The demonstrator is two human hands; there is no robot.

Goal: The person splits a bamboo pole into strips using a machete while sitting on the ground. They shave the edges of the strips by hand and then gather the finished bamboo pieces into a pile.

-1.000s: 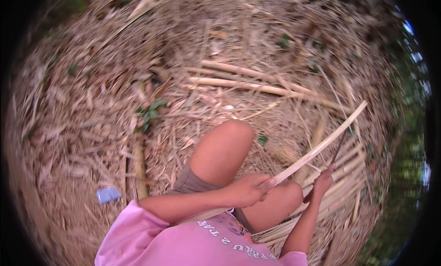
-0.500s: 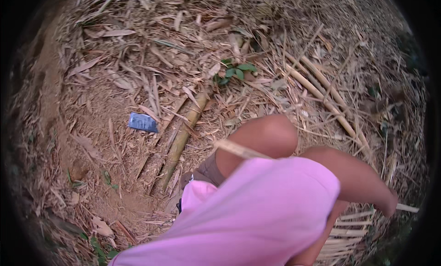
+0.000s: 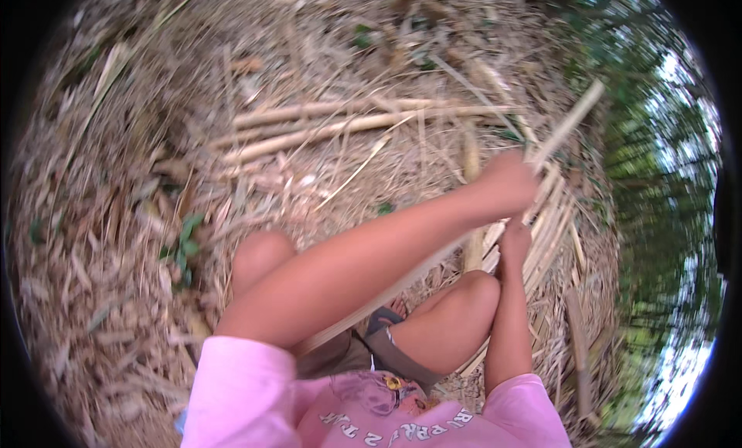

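I am squatting on ground covered with dry bamboo litter. My left hand is stretched out to the right and closed around a long pale bamboo strip that runs up toward the right; its lower part passes under my left arm. My right hand sits just below the left, closed near the same strip; what it grips is blurred. Both hands hover over a pile of split bamboo strips beside my right knee. My left knee is bent beneath the left arm.
Several whole bamboo poles lie across the ground beyond my hands. A small green plant grows at the left. A brown stick lies at the lower right. Trees and bright sky fill the right rim.
The view has swung from the ground on my left back toward the right. My left arm now reaches across to the strip over the pile; the blue scrap has left the view.
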